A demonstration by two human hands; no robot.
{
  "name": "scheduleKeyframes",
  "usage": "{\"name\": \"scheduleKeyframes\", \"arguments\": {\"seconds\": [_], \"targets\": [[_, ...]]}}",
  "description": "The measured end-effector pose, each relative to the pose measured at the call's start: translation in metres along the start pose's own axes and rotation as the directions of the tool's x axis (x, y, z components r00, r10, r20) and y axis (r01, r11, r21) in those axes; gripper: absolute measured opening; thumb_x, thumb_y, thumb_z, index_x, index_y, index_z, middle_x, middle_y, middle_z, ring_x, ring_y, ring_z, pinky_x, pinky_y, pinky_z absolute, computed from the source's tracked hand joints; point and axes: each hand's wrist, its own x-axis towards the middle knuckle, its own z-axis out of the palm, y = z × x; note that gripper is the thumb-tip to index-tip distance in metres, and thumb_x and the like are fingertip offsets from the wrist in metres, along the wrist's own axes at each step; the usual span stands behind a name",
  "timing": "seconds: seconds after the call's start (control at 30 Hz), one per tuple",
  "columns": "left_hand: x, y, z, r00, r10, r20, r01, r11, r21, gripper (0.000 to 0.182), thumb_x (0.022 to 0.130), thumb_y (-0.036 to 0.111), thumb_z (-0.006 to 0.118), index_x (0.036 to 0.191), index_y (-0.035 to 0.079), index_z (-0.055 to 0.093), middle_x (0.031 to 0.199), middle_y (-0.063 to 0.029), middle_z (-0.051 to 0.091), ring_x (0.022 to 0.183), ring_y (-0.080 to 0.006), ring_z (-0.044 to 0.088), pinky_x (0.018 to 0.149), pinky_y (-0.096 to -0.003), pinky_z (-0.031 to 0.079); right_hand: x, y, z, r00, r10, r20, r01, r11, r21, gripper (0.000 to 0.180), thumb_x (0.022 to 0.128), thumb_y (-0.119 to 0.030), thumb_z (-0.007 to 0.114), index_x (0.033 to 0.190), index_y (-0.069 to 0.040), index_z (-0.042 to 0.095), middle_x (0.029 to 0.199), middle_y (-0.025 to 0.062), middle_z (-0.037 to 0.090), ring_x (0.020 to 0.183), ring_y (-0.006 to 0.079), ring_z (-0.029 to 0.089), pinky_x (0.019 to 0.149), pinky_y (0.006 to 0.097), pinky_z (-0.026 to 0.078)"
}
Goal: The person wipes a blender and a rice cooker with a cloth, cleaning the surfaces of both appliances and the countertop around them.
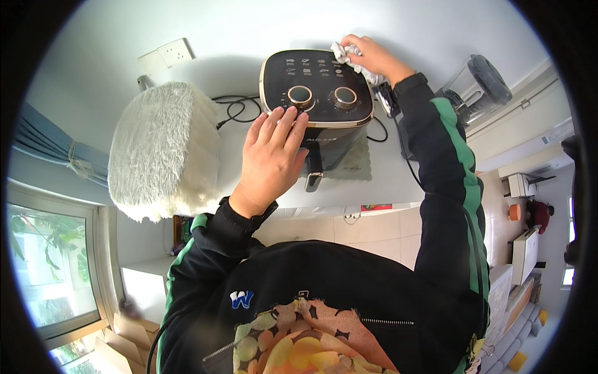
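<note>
A black air fryer with a gold-coloured rim stands on a white counter. Its top carries two round knobs, the left knob and the right knob, below rows of printed icons. My left hand lies flat with fingers extended against the front upper edge, just below the left knob. At the back right corner of the top, my right hand grips a crumpled white cloth. From the front sticks out the basket handle. Under the fryer is a grey-green mat with a scalloped edge.
Left of the fryer stands a box-shaped thing under a fluffy white cover. A black power cord lies between them. On the right are a blender with a clear jug and another cable. Wall sockets are behind. A person is far right.
</note>
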Motion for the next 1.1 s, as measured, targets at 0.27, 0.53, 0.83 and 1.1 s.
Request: {"name": "scheduleKeyframes", "arguments": {"seconds": [0.27, 0.53, 0.83, 1.1], "targets": [[-0.003, -0.003, 0.003, 1.000, -0.007, 0.004, 0.007, 1.000, -0.005, 0.066, 0.071, 0.017, 0.079, 0.133, 0.010, 0.056, 0.132, -0.0092, 0.056, 0.122, -0.0302, 0.053, 0.106, -0.0445, 0.040, -0.023, 0.003, -0.004, 0.984, 0.059, 0.168, -0.124, 0.903, 0.410, 0.028, 0.100, -0.023, 0.058, 0.125, -0.011, 0.054, 0.107, 0.0014, 0.063, 0.099, 0.0124, 0.054, 0.090, 0.0293, 0.045], [0.000, -0.002, 0.005, 0.999, -0.004, -0.047, 0.004, 1.000, -0.020, 0.065, 0.068, 0.015, 0.080, 0.130, 0.009, 0.059, 0.130, -0.0089, 0.057, 0.120, -0.0301, 0.054, 0.102, -0.0432, 0.043, -0.117, -0.063, -0.027, 0.966, 0.220, 0.132, -0.257, 0.808, 0.530, 0.028, 0.098, -0.025, 0.060, 0.122, -0.011, 0.056, 0.101, 0.0066, 0.065, 0.088, 0.0143, 0.057, 0.078, 0.0301, 0.047], [-0.004, -0.004, 0.003, 1.000, -0.014, -0.025, 0.012, 0.997, -0.079, 0.067, 0.070, 0.019, 0.080, 0.132, 0.009, 0.057, 0.135, -0.0102, 0.055, 0.125, -0.0316, 0.050, 0.107, -0.0470, 0.039, -0.170, -0.144, -0.042, 0.991, 0.109, -0.076, -0.066, 0.903, 0.425, 0.023, 0.093, -0.016, 0.064, 0.113, -0.005, 0.060, 0.101, 0.0139, 0.060, 0.090, 0.0267, 0.060, 0.078, 0.0337, 0.048], [-0.028, 0.038, 0.003, 0.983, 0.172, -0.056, -0.169, 0.759, -0.629, 0.078, 0.072, 0.033, 0.083, 0.142, 0.018, 0.052, 0.156, -0.0222, 0.029, 0.140, -0.0482, 0.031, 0.113, -0.0540, 0.032, -0.203, -0.203, -0.006, 0.926, 0.373, -0.055, -0.033, 0.226, 0.974, 0.028, 0.099, -0.011, 0.056, 0.125, 0.000, 0.053, 0.114, 0.0061, 0.061, 0.102, 0.0135, 0.057, 0.090, 0.0264, 0.045]]}}
